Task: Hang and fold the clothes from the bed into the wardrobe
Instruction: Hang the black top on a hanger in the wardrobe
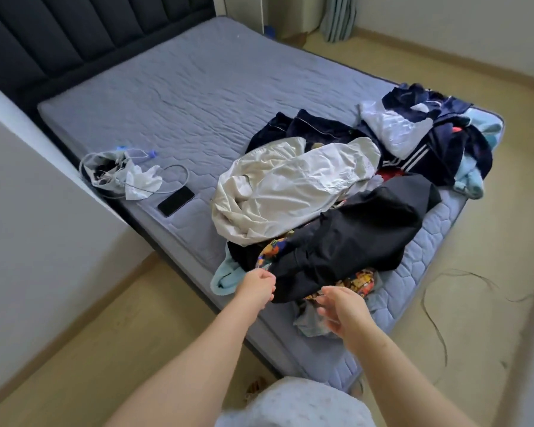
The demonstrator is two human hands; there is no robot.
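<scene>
Black fabric lay closest to both hands: the black garment (352, 235) sprawled over the pile by the near edge of the bed (182, 97), its hem toward the person. The left hand (258, 288) sat at that hem with its fingers (267, 277) curled in; whether they had cloth pinched I could not tell. The right hand (341, 309) hovered just beside the hem, over a grey garment (309, 323), its fingers spread and released, gripping nothing. A printed garment (359, 280) peeked from under the black one, and a pale blue cloth (224, 280) hung at the edge. Beyond lay a cream jacket (290, 186), then navy clothes (444, 143) heaped toward the right corner. A phone (175, 200) and a clear bag (105, 171) sat by the left edge. No wardrobe showed. The step looked like picking a piece from the heap. Next, both hands would need a firm hold on the black garment to lift it free without dragging the rest off the bed.
</scene>
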